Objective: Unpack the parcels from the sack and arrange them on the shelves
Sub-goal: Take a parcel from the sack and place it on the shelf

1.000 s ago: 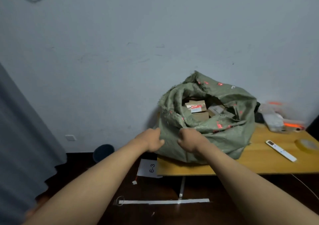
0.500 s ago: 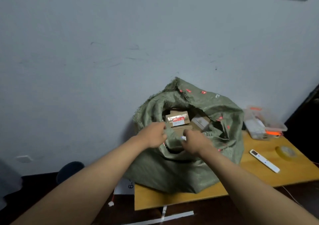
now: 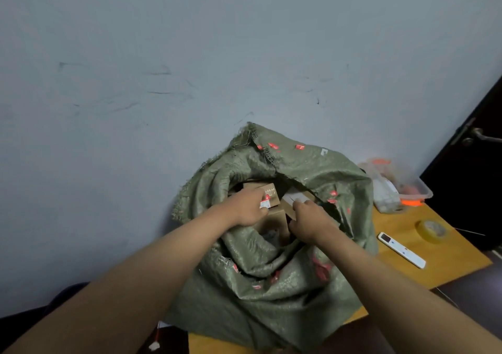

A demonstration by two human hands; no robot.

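A green woven sack (image 3: 285,294) stands open on the wooden table (image 3: 451,256), against the wall. Several brown cardboard parcels fill its mouth. My left hand (image 3: 248,208) is inside the opening, its fingers closed on a brown parcel with a red-and-white label (image 3: 273,190). Just to the right, my right hand (image 3: 309,219) is curled on the edge of a parcel with a white label (image 3: 294,196). Another brown box (image 3: 271,219) lies below, between the two hands. No shelves are in view.
On the table right of the sack lie a white remote (image 3: 402,250) and a yellow tape roll (image 3: 432,230). A clear plastic container (image 3: 407,188) sits at the back right. A dark door with a handle (image 3: 480,136) stands at the far right.
Both hands have left the sack's front rim and gone forward into its mouth, onto the parcels. The view has come closer and turned right, so the door shows.
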